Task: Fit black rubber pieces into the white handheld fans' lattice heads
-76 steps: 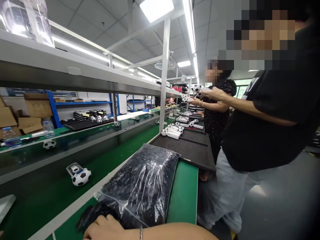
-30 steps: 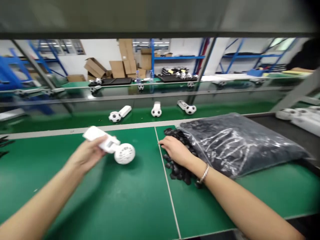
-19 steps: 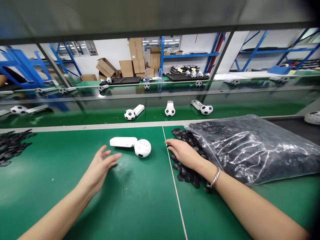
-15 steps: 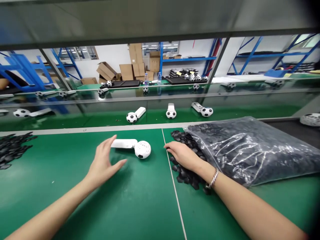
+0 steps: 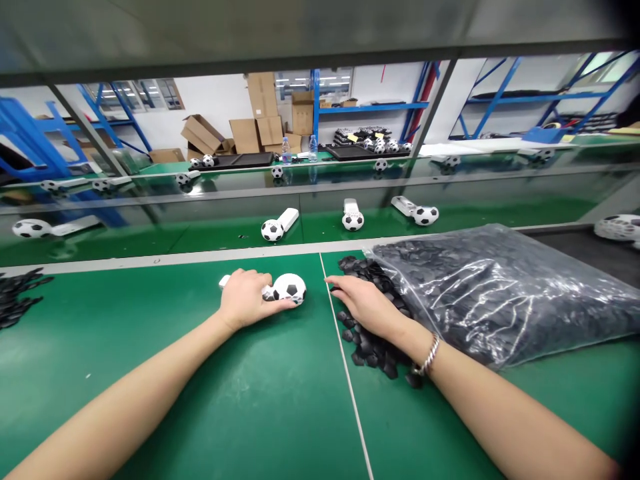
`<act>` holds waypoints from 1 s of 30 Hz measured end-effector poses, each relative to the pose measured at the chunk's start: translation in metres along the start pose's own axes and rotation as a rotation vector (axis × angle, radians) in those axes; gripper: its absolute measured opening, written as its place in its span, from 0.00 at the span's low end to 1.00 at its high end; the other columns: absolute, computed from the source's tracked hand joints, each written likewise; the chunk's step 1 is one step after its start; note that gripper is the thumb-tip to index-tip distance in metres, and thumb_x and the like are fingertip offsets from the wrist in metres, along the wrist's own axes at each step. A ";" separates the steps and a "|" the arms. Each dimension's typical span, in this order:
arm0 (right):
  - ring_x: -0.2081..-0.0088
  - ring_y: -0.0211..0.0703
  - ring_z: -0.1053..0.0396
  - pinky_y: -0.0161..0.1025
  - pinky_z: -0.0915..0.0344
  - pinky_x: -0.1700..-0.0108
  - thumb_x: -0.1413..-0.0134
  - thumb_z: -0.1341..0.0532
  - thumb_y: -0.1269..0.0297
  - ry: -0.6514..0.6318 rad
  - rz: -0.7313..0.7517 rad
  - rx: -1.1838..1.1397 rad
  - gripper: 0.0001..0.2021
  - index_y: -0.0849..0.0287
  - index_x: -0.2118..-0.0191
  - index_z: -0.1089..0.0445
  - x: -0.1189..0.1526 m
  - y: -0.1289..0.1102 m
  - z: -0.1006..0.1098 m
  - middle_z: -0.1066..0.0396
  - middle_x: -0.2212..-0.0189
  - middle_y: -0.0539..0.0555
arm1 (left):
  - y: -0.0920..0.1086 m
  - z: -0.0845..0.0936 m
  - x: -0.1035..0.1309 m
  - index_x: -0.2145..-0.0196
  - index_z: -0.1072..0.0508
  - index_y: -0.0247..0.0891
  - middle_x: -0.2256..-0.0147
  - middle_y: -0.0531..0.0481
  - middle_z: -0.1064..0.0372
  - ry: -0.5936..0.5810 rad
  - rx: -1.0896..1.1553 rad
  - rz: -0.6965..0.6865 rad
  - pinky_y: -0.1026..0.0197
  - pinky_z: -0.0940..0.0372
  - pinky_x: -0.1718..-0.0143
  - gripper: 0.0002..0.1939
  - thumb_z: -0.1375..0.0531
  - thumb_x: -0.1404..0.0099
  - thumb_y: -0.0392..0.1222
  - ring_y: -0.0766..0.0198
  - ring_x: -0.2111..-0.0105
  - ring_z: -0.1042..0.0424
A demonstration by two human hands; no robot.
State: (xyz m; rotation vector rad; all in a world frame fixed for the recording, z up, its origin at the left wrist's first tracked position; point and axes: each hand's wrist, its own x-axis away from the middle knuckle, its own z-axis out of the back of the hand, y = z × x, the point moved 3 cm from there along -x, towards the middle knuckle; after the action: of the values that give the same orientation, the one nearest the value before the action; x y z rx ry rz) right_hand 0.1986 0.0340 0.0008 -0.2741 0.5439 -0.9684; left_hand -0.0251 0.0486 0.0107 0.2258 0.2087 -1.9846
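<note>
My left hand (image 5: 250, 298) is closed around a white handle with a soccer-ball head (image 5: 290, 288), which rests on the green work surface (image 5: 210, 400). Its fingers cover most of the handle, and the thumb reaches under the ball. Black pentagons show on the ball's near side. To the right, my right hand (image 5: 364, 303) hovers at the edge of a pile of small black plastic pieces (image 5: 370, 350). Thumb and forefinger are pinched on one black piece (image 5: 333, 289), mostly hidden by the fingers.
A clear plastic bag (image 5: 500, 300) full of black pieces lies to the right. More black pieces (image 5: 17, 297) sit at far left. Behind a pale rail, several soccer-ball devices (image 5: 273, 230) lie on a green belt (image 5: 210, 233). An overhead panel (image 5: 300, 27) spans the top.
My left hand has moved right and closed on the soccer-ball device, whose ball now shows different black patches. My right hand stays by the pile, still pinching. The view has shifted slightly.
</note>
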 end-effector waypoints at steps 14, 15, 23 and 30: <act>0.63 0.40 0.36 0.39 0.39 0.58 0.44 0.47 0.69 0.109 0.033 -0.109 0.05 0.58 0.68 0.35 0.001 -0.005 0.005 0.34 0.69 0.52 | 0.041 0.013 0.033 0.43 0.46 0.30 0.60 0.38 0.32 -0.177 -0.148 -0.005 0.53 0.46 0.64 0.26 0.51 0.36 0.45 0.50 0.62 0.33; 0.63 0.40 0.36 0.39 0.38 0.57 0.45 0.47 0.69 0.130 0.033 -0.113 0.05 0.59 0.68 0.34 0.001 -0.006 0.006 0.34 0.68 0.53 | 0.043 0.013 0.034 0.42 0.48 0.30 0.59 0.37 0.32 -0.202 -0.122 0.002 0.53 0.46 0.63 0.29 0.50 0.37 0.48 0.49 0.61 0.34; 0.62 0.39 0.34 0.38 0.37 0.56 0.45 0.47 0.70 0.156 -0.036 -0.170 0.08 0.58 0.63 0.31 0.001 -0.005 0.010 0.32 0.66 0.53 | 0.063 0.012 0.042 0.39 0.56 0.32 0.59 0.38 0.34 -0.318 -0.085 -0.073 0.53 0.43 0.63 0.32 0.51 0.36 0.48 0.50 0.61 0.36; 0.67 0.36 0.34 0.35 0.36 0.61 0.46 0.44 0.68 0.148 -0.095 -0.376 0.04 0.59 0.66 0.33 0.002 -0.010 0.013 0.31 0.70 0.49 | 0.056 0.011 0.031 0.39 0.59 0.43 0.54 0.41 0.40 -0.325 0.096 -0.003 0.52 0.40 0.60 0.38 0.44 0.41 0.47 0.48 0.56 0.39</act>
State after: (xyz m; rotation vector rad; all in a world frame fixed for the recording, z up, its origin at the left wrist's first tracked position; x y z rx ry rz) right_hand 0.1995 0.0264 0.0154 -0.5712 0.8557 -0.9790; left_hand 0.0130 -0.0045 0.0110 -0.0380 -0.0957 -2.0039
